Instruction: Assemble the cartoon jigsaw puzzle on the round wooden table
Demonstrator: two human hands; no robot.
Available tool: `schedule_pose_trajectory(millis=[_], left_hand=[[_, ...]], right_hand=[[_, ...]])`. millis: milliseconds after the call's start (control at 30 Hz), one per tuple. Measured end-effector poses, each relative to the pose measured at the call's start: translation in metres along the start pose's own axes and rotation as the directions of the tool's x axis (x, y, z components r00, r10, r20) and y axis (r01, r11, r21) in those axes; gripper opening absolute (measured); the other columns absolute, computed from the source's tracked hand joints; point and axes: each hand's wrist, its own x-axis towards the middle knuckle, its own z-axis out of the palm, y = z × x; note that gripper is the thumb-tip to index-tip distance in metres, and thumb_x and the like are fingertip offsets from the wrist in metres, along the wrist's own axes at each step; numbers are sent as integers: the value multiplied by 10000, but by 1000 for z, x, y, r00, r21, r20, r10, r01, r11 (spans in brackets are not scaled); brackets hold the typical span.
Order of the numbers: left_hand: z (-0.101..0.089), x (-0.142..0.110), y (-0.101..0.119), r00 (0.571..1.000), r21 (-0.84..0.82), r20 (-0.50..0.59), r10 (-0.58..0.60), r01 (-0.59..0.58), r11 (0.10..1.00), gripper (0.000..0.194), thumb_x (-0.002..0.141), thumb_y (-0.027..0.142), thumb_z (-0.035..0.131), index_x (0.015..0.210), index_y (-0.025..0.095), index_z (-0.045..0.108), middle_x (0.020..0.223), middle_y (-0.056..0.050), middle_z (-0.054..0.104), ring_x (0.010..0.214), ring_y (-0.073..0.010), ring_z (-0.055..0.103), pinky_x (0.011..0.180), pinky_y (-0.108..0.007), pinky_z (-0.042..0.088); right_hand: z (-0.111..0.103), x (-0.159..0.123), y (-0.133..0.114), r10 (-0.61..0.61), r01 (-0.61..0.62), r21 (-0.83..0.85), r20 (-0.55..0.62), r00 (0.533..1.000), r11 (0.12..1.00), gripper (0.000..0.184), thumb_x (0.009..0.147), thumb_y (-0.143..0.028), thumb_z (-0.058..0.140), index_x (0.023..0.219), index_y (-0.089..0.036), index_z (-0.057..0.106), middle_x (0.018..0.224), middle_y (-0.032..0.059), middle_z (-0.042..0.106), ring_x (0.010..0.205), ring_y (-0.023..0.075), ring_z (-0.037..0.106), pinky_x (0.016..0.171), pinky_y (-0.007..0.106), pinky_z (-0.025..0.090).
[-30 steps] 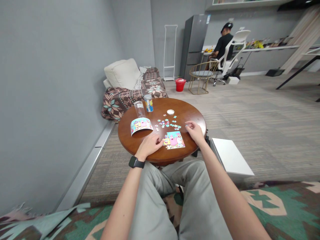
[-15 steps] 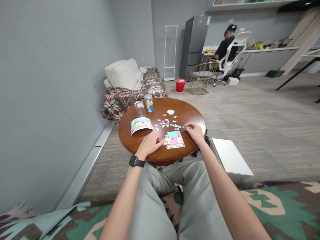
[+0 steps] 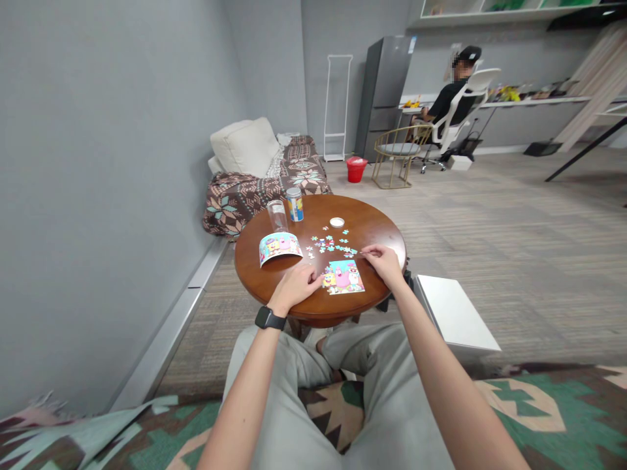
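A partly joined cartoon jigsaw puzzle (image 3: 343, 277) lies flat near the front of the round wooden table (image 3: 255, 287). My left hand (image 3: 296, 287) rests on the table at its left edge, fingers loosely bent and thumb apart, holding nothing visible. Above the puzzle's upper right, my right hand (image 3: 383, 262) pinches a small puzzle piece, mostly hidden by the fingertips. Loose puzzle pieces (image 3: 330, 245) are scattered just beyond the puzzle. A curved picture sheet (image 3: 280, 245) with a similar cartoon stands behind my left hand.
Toward the table's back are a clear glass (image 3: 277, 217), a printed can (image 3: 295, 205) and a round lid (image 3: 337, 222). A white box (image 3: 455, 310) stands to the right. Farther off, a person (image 3: 450, 98) sits in a white chair near a red bucket (image 3: 356, 170).
The view has shifted slightly, and my legs have moved apart. Both hands keep nearly the same places by the puzzle, the right one still pinching.
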Motion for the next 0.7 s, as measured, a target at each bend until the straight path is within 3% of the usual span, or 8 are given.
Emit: schedule_pose_trajectory(millis=[133,267,467,700], left_hand=[[1,0,-1,1000,-11,-7,7,-7,1000,335,945,388,510,670,208,444,690,4,540,638,-149,474,617,-295,331],[1,0,-1,1000,-17,-7,9,-9,1000,337,942,393,510,667,208,450,685,5,539,641,-149,474,611,-296,328],[-1,1,-1,1000,-26,-6,7,-8,1000,323,938,367,523,667,208,448,691,5,546,643,-149,479,615,-295,333],[0,0,-1,1000,-8,-17,14,-14,1000,295,935,349,531,685,204,473,701,3,549,639,-150,470,626,-296,334]], right_hand=[[-1,-1,-2,-4,4,-6,5,1000,1000,230,698,-368,678,802,-171,739,756,73,752,699,212,685,686,326,546],[-2,-3,-6,16,-16,-21,18,1000,1000,272,739,-368,666,883,-160,768,843,99,770,737,234,708,710,348,559],[-1,-2,-5,66,-68,38,39,997,997,189,753,-255,628,878,-178,747,890,99,779,776,232,744,743,337,580],[-1,0,1,39,-42,106,28,999,994,198,705,-213,615,883,-173,691,918,89,780,617,161,702,648,297,586]])
